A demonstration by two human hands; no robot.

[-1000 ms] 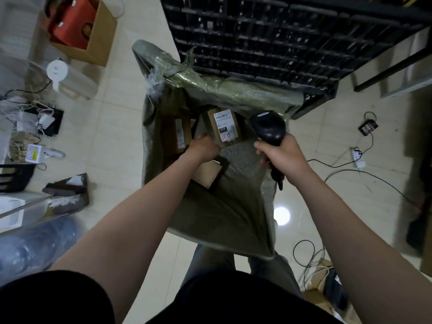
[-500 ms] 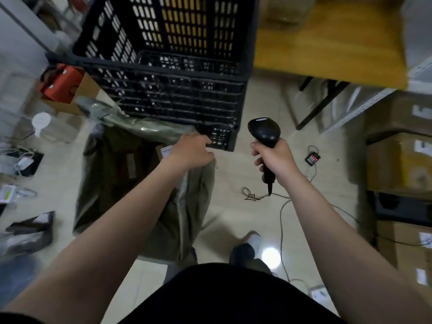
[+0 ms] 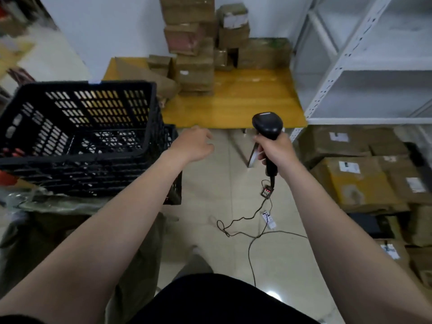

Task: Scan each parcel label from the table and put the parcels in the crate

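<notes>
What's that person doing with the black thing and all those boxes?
The person's right hand grips a black barcode scanner, held upright. Their left hand is open and empty, beside the black crate. Brown parcels sit stacked on the yellow table ahead, and neither hand holds one right now.

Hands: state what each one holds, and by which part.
The right hand grips the black scanner by its handle, just below the head. The left hand holds nothing; its fingers are loosely curled.
</notes>
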